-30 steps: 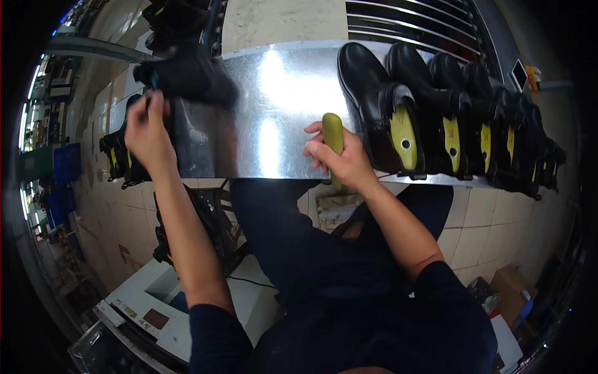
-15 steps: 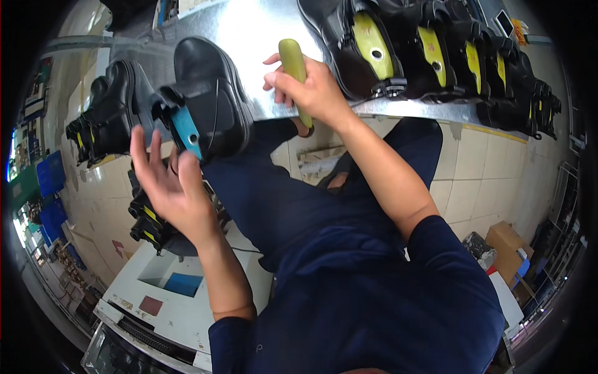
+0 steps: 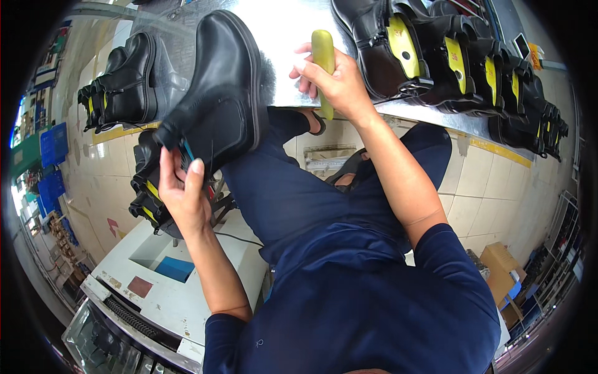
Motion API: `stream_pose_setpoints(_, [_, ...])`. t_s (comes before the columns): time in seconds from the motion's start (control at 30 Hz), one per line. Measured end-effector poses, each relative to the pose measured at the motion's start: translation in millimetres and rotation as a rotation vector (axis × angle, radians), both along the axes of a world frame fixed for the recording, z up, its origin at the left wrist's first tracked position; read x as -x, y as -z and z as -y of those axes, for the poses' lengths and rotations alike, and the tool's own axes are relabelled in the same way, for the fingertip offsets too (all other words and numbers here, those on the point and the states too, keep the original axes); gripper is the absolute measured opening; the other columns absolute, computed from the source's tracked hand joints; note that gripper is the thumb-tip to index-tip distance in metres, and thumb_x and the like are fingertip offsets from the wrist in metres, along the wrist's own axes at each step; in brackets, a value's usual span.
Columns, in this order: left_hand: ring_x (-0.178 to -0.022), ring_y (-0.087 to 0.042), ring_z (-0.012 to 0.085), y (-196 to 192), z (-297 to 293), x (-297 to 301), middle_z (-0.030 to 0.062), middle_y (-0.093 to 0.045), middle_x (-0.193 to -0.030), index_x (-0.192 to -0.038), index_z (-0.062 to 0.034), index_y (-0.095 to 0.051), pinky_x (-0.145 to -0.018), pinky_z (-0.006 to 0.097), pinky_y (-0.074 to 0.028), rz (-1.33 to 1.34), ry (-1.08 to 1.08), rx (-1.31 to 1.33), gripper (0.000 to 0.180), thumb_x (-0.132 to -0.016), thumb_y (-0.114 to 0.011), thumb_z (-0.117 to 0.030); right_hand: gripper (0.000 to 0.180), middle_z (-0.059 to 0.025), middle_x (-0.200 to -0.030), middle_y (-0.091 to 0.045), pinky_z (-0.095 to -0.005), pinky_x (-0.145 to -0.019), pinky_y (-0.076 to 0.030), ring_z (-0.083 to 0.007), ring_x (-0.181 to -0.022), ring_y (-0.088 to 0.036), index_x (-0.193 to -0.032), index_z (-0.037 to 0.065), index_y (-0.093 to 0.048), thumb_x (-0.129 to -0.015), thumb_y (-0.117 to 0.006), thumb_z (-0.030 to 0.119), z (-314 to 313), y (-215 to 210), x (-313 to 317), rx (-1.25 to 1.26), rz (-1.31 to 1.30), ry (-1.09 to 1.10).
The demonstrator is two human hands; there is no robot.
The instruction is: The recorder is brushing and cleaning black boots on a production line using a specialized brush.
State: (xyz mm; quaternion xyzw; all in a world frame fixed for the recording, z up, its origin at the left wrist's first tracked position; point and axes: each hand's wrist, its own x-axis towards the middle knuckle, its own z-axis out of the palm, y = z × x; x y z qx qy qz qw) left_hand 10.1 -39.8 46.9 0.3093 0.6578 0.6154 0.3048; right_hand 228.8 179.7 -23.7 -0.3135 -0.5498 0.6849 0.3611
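Observation:
A black ankle boot (image 3: pixel 219 68) lies at the table's near edge, its toe pointing away and its top toward me. My left hand (image 3: pixel 185 190) is closed on the boot's top edge, with the fingers partly hidden behind it. A sliver of a blue insert (image 3: pixel 187 151) shows inside the opening, beside my fingers. In my right hand (image 3: pixel 339 84) is a long olive-green tool (image 3: pixel 323 48) with rounded ends, held upright over the table edge. The tool touches no boot.
On the right, a row of black boots (image 3: pixel 367 59) with yellow inserts stands along the metal table (image 3: pixel 286 37). More boots (image 3: pixel 128 81) are at the left. A white machine (image 3: pixel 218 265) is beside my left arm, and a cardboard box (image 3: pixel 498 268) sits at the lower right.
My left hand has gone from open beside the boot to gripping its top edge. The boot has tilted, mostly hiding the blue insert. My right hand has shifted slightly right with the tool.

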Motion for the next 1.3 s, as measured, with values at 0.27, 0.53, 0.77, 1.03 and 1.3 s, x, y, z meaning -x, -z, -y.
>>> stream_pose_setpoints(0.27, [-0.080,-0.057,0.0046,29.4,47.0,-16.4,0.0092,-0.065,-0.121,-0.139,0.0064,-0.052,-0.068,0.018,-0.046,0.002,-0.077,0.125,0.060,-0.085,-0.076,0.001,0.035,-0.0131,-0.093,-0.073,-0.0249,-0.059,-0.052,-0.0124,-0.070,-0.066,-0.124,-0.002,-0.061,-0.098,-0.065,0.022,-1.5,1.2,4.7,0.002,0.000,-0.017])
stream_pose_setpoints(0.53, [-0.087,-0.057,0.0043,28.9,24.5,-18.6,0.0063,-0.066,-0.117,-0.136,0.0051,-0.056,-0.077,0.019,-0.045,0.088,-0.185,-0.038,0.052,-0.089,-0.075,-0.002,0.037,-0.0145,-0.093,-0.072,-0.0246,-0.060,-0.051,-0.0136,-0.070,-0.066,-0.127,-0.002,-0.060,-0.098,-0.065,0.022,-2.8,3.0,5.4,-0.010,0.009,-0.007])
stream_pose_setpoints(0.77, [-0.097,-0.062,0.0087,36.9,18.5,-18.1,0.0049,-0.067,-0.112,-0.125,0.0029,-0.062,-0.085,0.022,-0.047,0.125,-0.236,0.173,0.042,-0.089,-0.079,-0.007,0.036,-0.0150,-0.094,-0.072,-0.0244,-0.059,-0.051,-0.0130,-0.070,-0.066,-0.126,-0.001,-0.060,-0.099,-0.065,0.021,-1.9,3.9,3.5,0.005,-0.015,-0.015])
stream_pose_setpoints(1.03, [-0.102,-0.062,0.0104,30.5,17.4,-19.6,0.0078,-0.068,-0.117,-0.126,0.0031,-0.062,-0.092,0.025,-0.048,0.129,-0.207,0.166,0.042,-0.089,-0.079,-0.006,0.038,-0.0157,-0.095,-0.071,-0.0244,-0.059,-0.052,-0.0135,-0.071,-0.066,-0.128,-0.003,-0.057,-0.099,-0.064,0.021,-2.3,1.9,4.6,0.029,-0.032,-0.009])
stream_pose_setpoints(1.3, [-0.106,-0.062,0.0118,31.8,17.1,-16.6,0.0079,-0.068,-0.118,-0.125,0.0037,-0.061,-0.094,0.026,-0.047,0.142,-0.190,0.112,0.041,-0.088,-0.079,-0.003,0.050,-0.0164,-0.113,-0.073,-0.0277,-0.070,-0.056,-0.0169,-0.091,-0.070,-0.136,0.001,-0.058,-0.098,-0.068,0.033,-4.1,-17.0,25.4,0.059,0.159,-0.106])
